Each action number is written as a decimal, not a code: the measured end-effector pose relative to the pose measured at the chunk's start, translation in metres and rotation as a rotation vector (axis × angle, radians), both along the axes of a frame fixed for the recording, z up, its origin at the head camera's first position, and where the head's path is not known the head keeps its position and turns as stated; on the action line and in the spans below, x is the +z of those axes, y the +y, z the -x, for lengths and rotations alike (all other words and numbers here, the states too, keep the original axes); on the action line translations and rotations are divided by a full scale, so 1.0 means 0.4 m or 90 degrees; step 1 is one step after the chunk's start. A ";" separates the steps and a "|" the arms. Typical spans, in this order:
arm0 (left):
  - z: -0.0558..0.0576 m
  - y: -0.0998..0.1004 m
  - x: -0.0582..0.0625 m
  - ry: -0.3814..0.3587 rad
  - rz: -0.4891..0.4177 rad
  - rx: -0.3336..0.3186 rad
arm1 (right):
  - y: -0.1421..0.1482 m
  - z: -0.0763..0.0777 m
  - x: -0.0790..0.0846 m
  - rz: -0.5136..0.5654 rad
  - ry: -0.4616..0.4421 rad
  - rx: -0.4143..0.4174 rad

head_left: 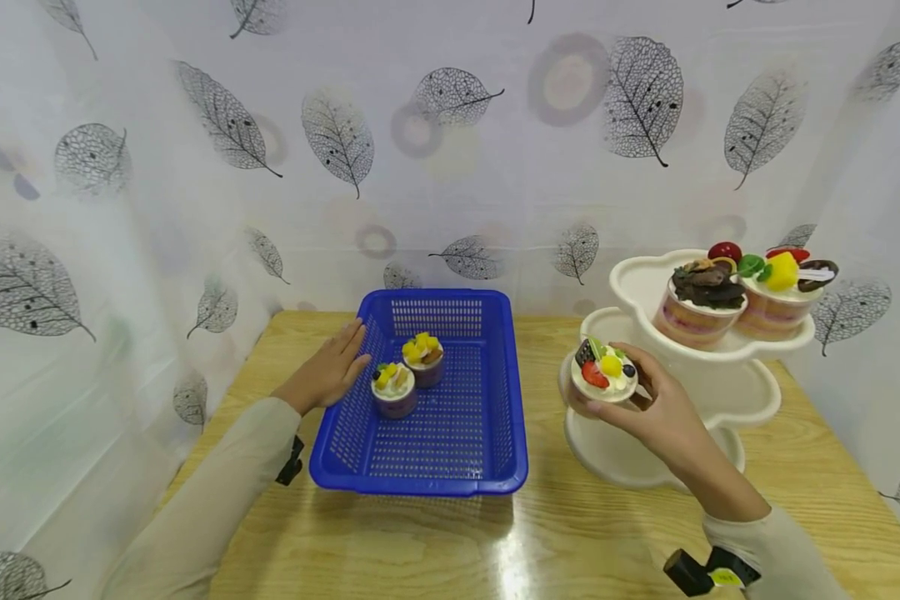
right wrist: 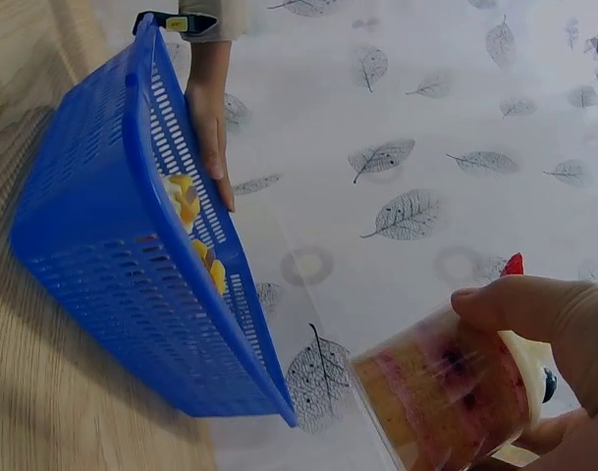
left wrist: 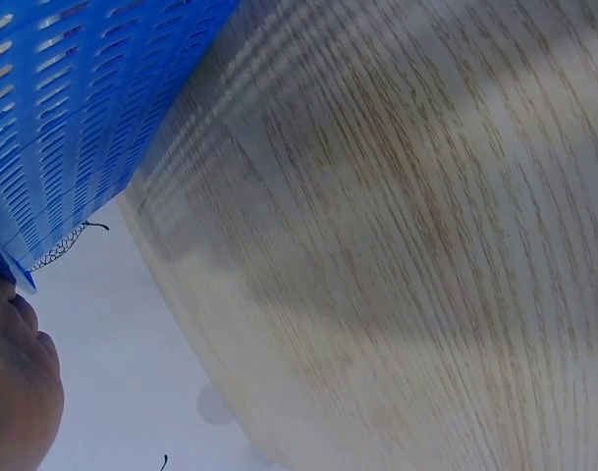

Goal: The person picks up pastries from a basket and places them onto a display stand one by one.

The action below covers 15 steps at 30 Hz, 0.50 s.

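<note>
My right hand grips a clear dessert cup by its sides, in front of the tiered stand. Layered cake shows through the cup's wall in the right wrist view, and strawberry, a yellow ball and a blueberry top its cream. On the left rim of a blue plastic basket rests my left hand, fingers straight. Inside the basket, toward its left, two more dessert cups stand upright side by side: one with mango cubes, the other with mixed fruit.
A white tiered stand with scalloped trays rises at the right. Its top tray bears a chocolate-topped cup and a fruit-topped cup. The wooden table meets a leaf-patterned curtain at the back and sides.
</note>
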<state>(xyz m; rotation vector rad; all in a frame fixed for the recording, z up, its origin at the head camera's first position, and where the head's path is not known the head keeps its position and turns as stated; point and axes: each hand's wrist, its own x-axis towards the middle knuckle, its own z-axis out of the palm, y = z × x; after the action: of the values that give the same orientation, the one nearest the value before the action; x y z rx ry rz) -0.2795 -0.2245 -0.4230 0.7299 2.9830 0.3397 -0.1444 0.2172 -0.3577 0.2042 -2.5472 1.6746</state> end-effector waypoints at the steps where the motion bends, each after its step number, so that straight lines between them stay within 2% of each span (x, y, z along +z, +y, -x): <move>1: 0.000 0.000 0.000 0.000 0.000 0.000 | 0.005 -0.005 -0.001 -0.004 -0.007 -0.010; 6: -0.001 0.002 0.002 -0.004 0.001 0.003 | 0.027 -0.025 -0.004 0.010 -0.029 -0.058; 15: 0.000 0.004 0.003 -0.007 0.000 0.007 | 0.059 -0.053 -0.026 0.040 0.005 -0.144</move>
<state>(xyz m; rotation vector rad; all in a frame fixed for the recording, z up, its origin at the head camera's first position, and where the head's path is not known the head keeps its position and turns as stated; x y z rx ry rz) -0.2796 -0.2230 -0.4217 0.7087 2.9773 0.3433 -0.1231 0.2408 -0.3682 -0.0790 -2.4026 1.6605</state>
